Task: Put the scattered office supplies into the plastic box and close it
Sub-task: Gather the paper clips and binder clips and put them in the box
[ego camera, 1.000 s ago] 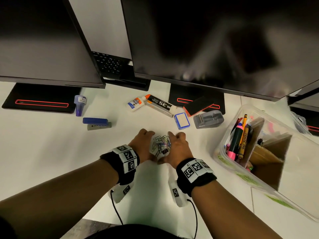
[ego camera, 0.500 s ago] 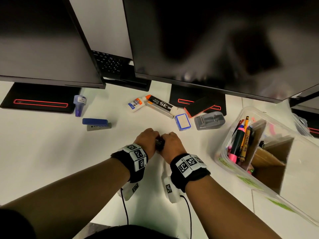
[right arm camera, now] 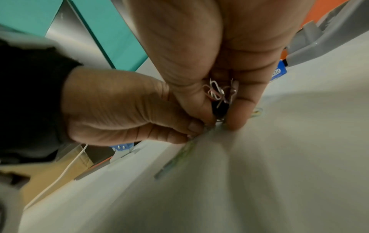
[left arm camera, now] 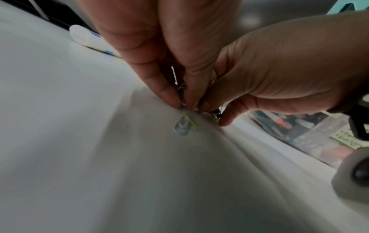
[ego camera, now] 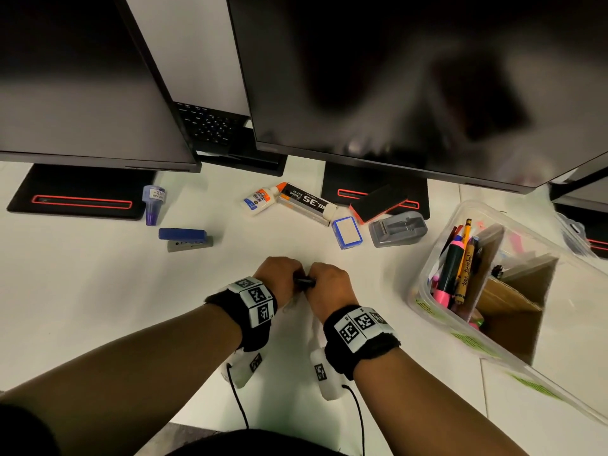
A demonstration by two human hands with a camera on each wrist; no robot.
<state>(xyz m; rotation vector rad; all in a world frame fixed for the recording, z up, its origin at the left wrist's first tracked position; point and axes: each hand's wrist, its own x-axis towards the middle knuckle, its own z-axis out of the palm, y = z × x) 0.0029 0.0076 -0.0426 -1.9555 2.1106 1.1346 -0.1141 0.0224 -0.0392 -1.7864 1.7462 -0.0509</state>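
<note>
At the middle of the white desk my left hand (ego camera: 283, 275) and right hand (ego camera: 329, 284) are pressed together, knuckles up. Between them shows a black binder clip (ego camera: 304, 282). In the right wrist view my right hand (right arm camera: 221, 124) grips a bunch of paper clips (right arm camera: 217, 93) and the binder clip (right arm camera: 219, 110). The fingers of my left hand (left arm camera: 185, 105) pinch more clips against the desk. One loose clip (left arm camera: 182, 127) lies just in front of them. The clear plastic box (ego camera: 422, 292) stands open to the right, with pens and cardboard dividers inside.
Behind my hands lie a glue bottle (ego camera: 260, 200), a staples box (ego camera: 306, 204), a small blue box (ego camera: 346, 232), a grey tape dispenser (ego camera: 396, 229) and a black-and-orange eraser (ego camera: 378, 203). A blue stapler (ego camera: 186, 239) and an ink bottle (ego camera: 153, 204) lie left. Monitors overhang the back.
The spread pile of coloured clips between my hands has been gathered. My hands have come together over it, and only the black clip shows between them from above.
</note>
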